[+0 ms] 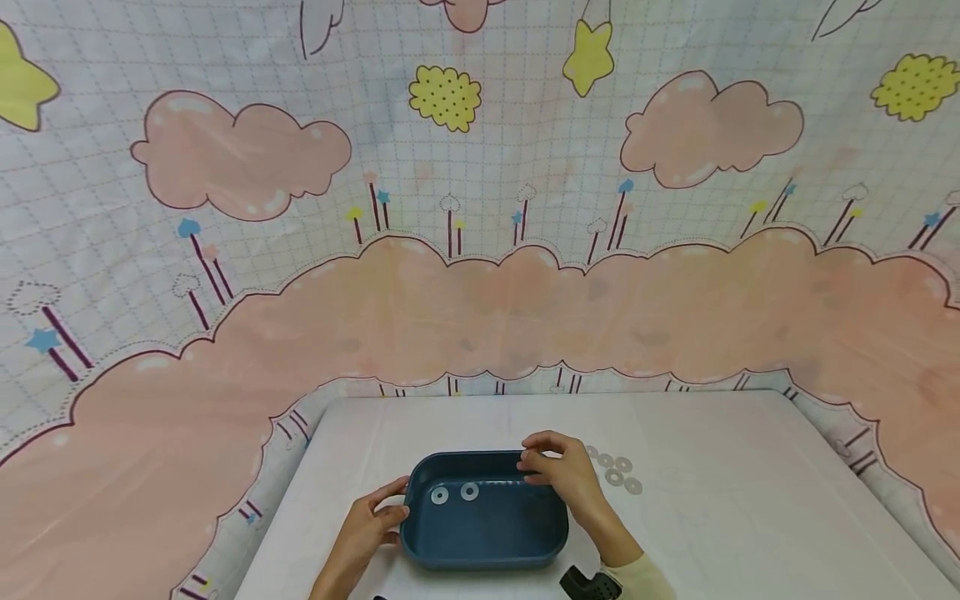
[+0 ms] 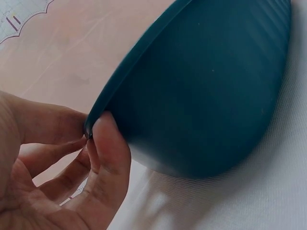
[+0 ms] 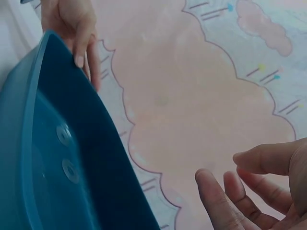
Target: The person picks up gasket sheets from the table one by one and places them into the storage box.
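A dark blue rectangular tray (image 1: pixel 483 537) stands on the white table. My left hand (image 1: pixel 365 523) is at its left end; in the left wrist view the thumb and fingers pinch the tray's rim (image 2: pixel 129 67). Two pale flat washers (image 3: pixel 70 171) lie apart on the tray floor, near its back left. Over the back right corner of the tray is my right hand (image 1: pixel 566 475), fingers loosely bent. In the right wrist view a gap shows between its thumb and fingertips, with nothing held there. Several more washers (image 1: pixel 614 477) lie on the table just right of this hand.
The white table (image 1: pixel 735 500) extends on both sides of the tray. Behind it hangs a cloth (image 1: pixel 480 317) printed with clouds and stars. A black device (image 1: pixel 591 583) is strapped at the right wrist, by a pale sleeve (image 1: pixel 641 579).
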`<state>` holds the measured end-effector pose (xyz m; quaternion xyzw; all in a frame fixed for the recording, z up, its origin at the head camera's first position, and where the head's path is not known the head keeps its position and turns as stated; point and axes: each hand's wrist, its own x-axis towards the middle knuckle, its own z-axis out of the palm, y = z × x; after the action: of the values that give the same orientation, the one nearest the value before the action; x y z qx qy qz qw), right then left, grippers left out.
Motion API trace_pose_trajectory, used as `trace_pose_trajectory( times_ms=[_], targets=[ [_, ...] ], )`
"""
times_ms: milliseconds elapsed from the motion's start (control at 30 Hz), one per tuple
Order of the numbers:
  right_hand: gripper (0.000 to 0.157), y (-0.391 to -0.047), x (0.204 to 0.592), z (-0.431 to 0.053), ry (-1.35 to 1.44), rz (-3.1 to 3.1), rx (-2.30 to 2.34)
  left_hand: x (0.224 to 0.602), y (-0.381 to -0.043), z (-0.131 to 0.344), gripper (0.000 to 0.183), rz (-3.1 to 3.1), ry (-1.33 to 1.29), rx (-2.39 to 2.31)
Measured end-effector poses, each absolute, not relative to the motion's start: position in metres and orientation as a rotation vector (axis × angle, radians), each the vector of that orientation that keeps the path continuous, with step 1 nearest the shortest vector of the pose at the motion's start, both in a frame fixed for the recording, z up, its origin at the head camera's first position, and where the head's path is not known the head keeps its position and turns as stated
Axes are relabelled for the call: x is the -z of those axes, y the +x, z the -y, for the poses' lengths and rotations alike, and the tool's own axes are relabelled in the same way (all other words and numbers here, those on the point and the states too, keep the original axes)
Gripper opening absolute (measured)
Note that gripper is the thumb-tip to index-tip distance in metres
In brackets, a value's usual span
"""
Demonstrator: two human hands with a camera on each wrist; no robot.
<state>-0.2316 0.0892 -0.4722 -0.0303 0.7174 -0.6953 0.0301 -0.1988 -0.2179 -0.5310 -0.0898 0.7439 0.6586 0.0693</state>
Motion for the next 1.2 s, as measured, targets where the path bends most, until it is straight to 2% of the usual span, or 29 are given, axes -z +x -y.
trace_pose_trajectory(
  times_ms=[867, 1200],
  targets=[
    [0.024, -0.227, 0.483, -0.185, -0.011, -2.509, 1.968, 0.532, -0.198, 0.22, 0.052, -2.226, -0.252, -1.986],
    [0.024, -0.224, 0.489, -0.215, 0.024, -2.785, 1.752, 0.533, -0.2, 0.221, 0.052, -2.217, -0.238, -1.996]
  ],
)
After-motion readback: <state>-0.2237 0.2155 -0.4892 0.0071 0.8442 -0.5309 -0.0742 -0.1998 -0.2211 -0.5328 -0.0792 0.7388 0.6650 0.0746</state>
